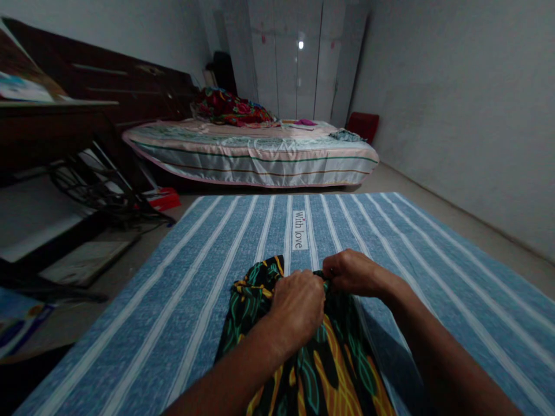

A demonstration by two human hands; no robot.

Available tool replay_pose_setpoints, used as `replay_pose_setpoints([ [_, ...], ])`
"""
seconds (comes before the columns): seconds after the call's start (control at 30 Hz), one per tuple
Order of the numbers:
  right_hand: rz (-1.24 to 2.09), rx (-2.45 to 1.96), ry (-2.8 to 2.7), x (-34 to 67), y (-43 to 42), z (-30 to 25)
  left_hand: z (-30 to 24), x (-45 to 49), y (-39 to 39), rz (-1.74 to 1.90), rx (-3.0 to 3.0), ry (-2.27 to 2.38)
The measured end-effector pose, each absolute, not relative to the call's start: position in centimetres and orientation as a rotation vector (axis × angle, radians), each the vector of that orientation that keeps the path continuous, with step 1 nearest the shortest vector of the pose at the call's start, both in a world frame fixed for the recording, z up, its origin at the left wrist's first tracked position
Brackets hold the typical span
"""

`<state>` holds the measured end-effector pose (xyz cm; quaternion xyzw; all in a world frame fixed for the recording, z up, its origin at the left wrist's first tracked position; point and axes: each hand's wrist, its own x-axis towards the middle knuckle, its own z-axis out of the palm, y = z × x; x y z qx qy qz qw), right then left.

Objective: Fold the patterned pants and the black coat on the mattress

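Both hands, left (298, 306) and right (351, 273), grip patterned cloth (329, 370) on a blue striped mattress (173, 300) in a dim bedroom.

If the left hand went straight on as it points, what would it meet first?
Probably the right hand, close ahead of the left hand on the patterned cloth both grip; depth is unclear.

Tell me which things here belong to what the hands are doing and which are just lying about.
In use: patterned cloth, gripped by left hand and right hand; striped sheet under it.
Lying about: far bed, clothes pile on it, red box on floor, wardrobe.
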<state>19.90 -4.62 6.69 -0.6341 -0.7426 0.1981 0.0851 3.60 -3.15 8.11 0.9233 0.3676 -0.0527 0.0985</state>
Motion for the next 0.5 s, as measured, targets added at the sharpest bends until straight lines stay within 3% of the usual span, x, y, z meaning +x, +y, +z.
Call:
replay_pose_setpoints([
  [0.5,0.557,-1.848,-2.152,19.9,-4.7,6.6,5.4,3.4,-0.7,0.285,2.345,0.956],
])
